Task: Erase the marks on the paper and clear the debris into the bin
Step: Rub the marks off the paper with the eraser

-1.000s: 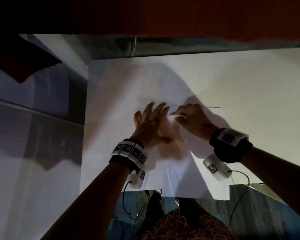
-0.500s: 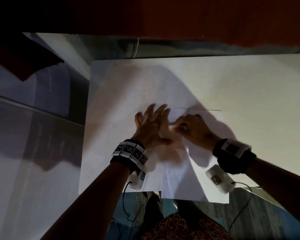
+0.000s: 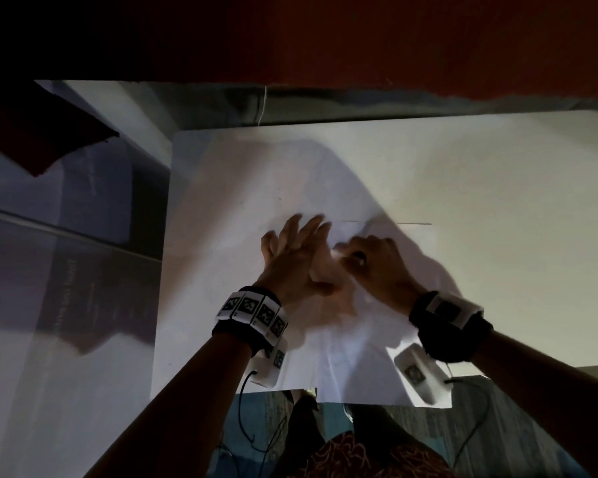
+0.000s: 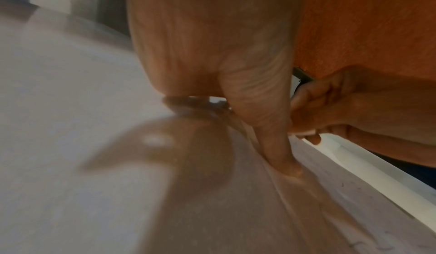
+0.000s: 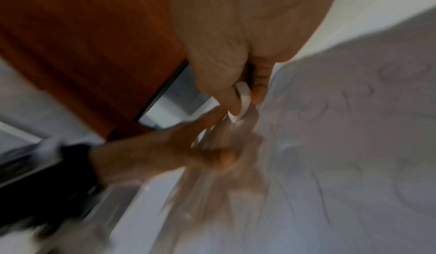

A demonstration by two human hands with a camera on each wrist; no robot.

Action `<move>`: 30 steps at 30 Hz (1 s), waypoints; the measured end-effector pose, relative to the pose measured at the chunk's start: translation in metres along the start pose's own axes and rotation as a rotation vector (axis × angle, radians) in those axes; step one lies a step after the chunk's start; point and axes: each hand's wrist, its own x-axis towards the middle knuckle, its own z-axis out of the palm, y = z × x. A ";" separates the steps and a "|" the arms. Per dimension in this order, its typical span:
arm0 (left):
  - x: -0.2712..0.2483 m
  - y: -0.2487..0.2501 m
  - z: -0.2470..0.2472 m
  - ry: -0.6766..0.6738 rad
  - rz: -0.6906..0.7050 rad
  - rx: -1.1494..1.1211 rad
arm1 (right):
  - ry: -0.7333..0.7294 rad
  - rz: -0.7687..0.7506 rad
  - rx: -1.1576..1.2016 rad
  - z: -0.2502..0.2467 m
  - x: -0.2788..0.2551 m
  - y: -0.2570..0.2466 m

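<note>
On paper [image 3: 377, 357]: left hand [image 3: 301, 260] flat, fingers spread, pressing; right hand [image 3: 373, 263] pinching white eraser [image 5: 243, 99].

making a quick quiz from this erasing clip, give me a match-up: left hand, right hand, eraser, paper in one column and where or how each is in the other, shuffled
Column A
1. left hand
2. right hand
3. eraser
4. paper

Column B
a. white, pinched between fingertips
b. pressed flat, fingers spread, on the sheet
c. lying on the white board, near edge hanging over it
d. curled round a small white block

Pairs: 1-b, 2-d, 3-a, 4-c
</note>
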 end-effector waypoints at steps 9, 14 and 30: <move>0.001 -0.001 0.001 -0.006 0.000 0.004 | 0.058 0.010 -0.008 0.007 -0.007 0.002; 0.000 0.001 0.000 -0.014 -0.005 0.021 | 0.173 0.089 -0.022 -0.005 0.000 0.010; -0.001 0.003 -0.001 -0.024 -0.015 0.039 | 0.110 0.128 0.008 0.000 -0.015 0.003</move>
